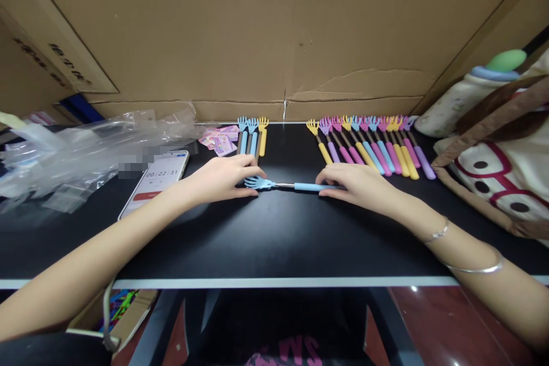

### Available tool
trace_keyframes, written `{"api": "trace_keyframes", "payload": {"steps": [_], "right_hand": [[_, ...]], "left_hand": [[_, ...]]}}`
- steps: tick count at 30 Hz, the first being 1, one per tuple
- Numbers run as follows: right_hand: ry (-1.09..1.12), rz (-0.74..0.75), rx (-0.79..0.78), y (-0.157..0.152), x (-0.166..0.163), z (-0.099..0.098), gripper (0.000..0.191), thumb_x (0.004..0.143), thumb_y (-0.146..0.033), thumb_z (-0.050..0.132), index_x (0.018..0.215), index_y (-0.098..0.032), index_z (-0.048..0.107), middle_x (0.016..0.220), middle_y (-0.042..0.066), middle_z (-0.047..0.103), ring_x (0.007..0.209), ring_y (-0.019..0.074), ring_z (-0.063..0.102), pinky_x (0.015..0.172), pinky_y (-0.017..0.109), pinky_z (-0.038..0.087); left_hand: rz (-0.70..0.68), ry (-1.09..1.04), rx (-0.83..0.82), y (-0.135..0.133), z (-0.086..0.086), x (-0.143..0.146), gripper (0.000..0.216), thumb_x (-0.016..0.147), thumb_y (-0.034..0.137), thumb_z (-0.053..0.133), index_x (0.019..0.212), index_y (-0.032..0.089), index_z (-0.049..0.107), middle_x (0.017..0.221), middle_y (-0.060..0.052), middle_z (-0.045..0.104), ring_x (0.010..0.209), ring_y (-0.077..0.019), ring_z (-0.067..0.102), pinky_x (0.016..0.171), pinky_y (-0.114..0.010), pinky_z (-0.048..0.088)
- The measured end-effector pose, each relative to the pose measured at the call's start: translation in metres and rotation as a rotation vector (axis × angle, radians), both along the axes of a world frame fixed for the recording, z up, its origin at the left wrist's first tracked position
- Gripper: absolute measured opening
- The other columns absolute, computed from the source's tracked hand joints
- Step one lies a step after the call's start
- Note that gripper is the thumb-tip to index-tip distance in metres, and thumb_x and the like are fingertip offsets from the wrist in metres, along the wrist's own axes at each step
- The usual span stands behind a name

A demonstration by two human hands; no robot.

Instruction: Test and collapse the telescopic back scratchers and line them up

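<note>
A blue back scratcher (pixel 286 185) lies across the middle of the black table (pixel 274 234), its claw end pointing left and its metal rod drawn out. My left hand (pixel 223 178) pinches the claw end. My right hand (pixel 358 182) is closed round the blue handle. Both hands rest on the table top. Behind my left hand stand three short scratchers (pixel 252 136), two blue and one yellow. Behind my right hand lies a row of several scratchers (pixel 369 146) in yellow, purple, pink and blue, claws toward the wall.
A phone (pixel 155 180) showing a running timer lies at the left, beside crumpled clear plastic bags (pixel 86 151). Small pink cards (pixel 219 138) sit near the back. A fabric bag (pixel 493 154) fills the right edge. Cardboard (pixel 274 34) walls off the back.
</note>
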State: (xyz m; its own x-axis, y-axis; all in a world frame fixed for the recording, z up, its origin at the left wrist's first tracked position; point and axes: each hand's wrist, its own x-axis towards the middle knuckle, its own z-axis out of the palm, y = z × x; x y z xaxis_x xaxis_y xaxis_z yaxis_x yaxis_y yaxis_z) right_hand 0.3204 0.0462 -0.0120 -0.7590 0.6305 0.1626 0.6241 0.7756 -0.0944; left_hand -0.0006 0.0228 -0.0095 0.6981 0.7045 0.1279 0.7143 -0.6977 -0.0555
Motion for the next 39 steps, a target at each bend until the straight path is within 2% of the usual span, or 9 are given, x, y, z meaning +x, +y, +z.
{"api": "trace_keyframes", "payload": {"steps": [4,9,14,16,20,25,29,39], "right_hand": [[-0.010,-0.017,-0.006,0.000,0.000,0.001,0.017,0.090,-0.037,0.054,0.090,-0.022,0.060,0.077,0.000,0.062,0.066,0.0134,0.054,0.056,0.023,0.031],[-0.034,-0.007,-0.025,-0.002,0.000,0.003,0.016,0.091,-0.037,0.052,0.092,-0.022,0.059,0.085,0.001,0.065,0.068,0.0135,0.055,0.057,0.024,0.033],[-0.057,0.010,-0.018,-0.002,0.002,0.003,0.016,0.091,-0.037,0.051,0.095,-0.023,0.059,0.084,0.001,0.064,0.068,0.0139,0.055,0.057,0.024,0.033],[-0.068,0.008,-0.024,-0.001,0.004,0.004,0.017,0.091,-0.037,0.051,0.095,-0.023,0.059,0.085,0.002,0.064,0.068,0.0140,0.056,0.057,0.024,0.033],[-0.091,-0.011,-0.053,0.002,0.007,0.005,0.016,0.091,-0.036,0.051,0.096,-0.024,0.059,0.086,0.000,0.065,0.068,0.0133,0.056,0.057,0.024,0.033],[-0.114,-0.023,-0.071,0.003,0.010,0.006,0.017,0.090,-0.037,0.051,0.097,-0.024,0.059,0.087,0.000,0.066,0.063,0.0118,0.054,0.055,0.024,0.031],[-0.123,-0.036,-0.080,0.002,0.010,0.006,0.016,0.091,-0.036,0.051,0.097,-0.024,0.059,0.089,-0.001,0.066,0.063,0.0112,0.054,0.055,0.024,0.031],[-0.099,-0.021,-0.081,0.003,0.012,0.005,0.015,0.090,-0.035,0.052,0.098,-0.025,0.059,0.089,-0.001,0.067,0.063,0.0115,0.055,0.055,0.024,0.032]], "left_hand": [[0.046,0.026,-0.064,-0.002,0.001,-0.001,0.032,0.090,0.046,0.055,0.116,0.028,0.057,0.110,0.001,0.063,0.093,-0.0148,0.063,0.070,-0.022,0.045],[0.047,0.031,-0.100,-0.002,0.003,-0.003,0.033,0.092,0.048,0.049,0.117,0.028,0.056,0.110,0.000,0.066,0.094,-0.0160,0.065,0.070,-0.022,0.044],[0.116,0.069,-0.174,-0.003,0.006,-0.002,0.032,0.093,0.045,0.048,0.120,0.029,0.053,0.085,0.003,0.071,0.069,-0.0148,0.066,0.062,-0.022,0.041],[0.123,0.084,-0.182,-0.004,0.007,-0.002,0.033,0.093,0.046,0.049,0.121,0.029,0.053,0.081,0.003,0.071,0.066,-0.0150,0.065,0.061,-0.022,0.040],[0.133,0.085,-0.218,-0.004,0.008,-0.002,0.035,0.093,0.048,0.048,0.123,0.030,0.053,0.084,0.003,0.071,0.069,-0.0157,0.066,0.063,-0.022,0.041],[0.183,0.105,-0.301,-0.006,0.016,-0.002,0.048,0.093,0.060,0.039,0.128,0.032,0.053,0.090,0.000,0.072,0.078,-0.0193,0.067,0.069,-0.024,0.042],[0.198,0.136,-0.310,-0.007,0.020,-0.001,0.047,0.096,0.057,0.030,0.131,0.036,0.053,0.092,0.000,0.072,0.083,-0.0208,0.067,0.071,-0.026,0.041],[0.160,0.120,-0.268,-0.002,0.010,-0.004,0.042,0.092,0.060,0.044,0.120,0.030,0.053,0.081,0.002,0.070,0.071,-0.0175,0.065,0.064,-0.023,0.037]]}}
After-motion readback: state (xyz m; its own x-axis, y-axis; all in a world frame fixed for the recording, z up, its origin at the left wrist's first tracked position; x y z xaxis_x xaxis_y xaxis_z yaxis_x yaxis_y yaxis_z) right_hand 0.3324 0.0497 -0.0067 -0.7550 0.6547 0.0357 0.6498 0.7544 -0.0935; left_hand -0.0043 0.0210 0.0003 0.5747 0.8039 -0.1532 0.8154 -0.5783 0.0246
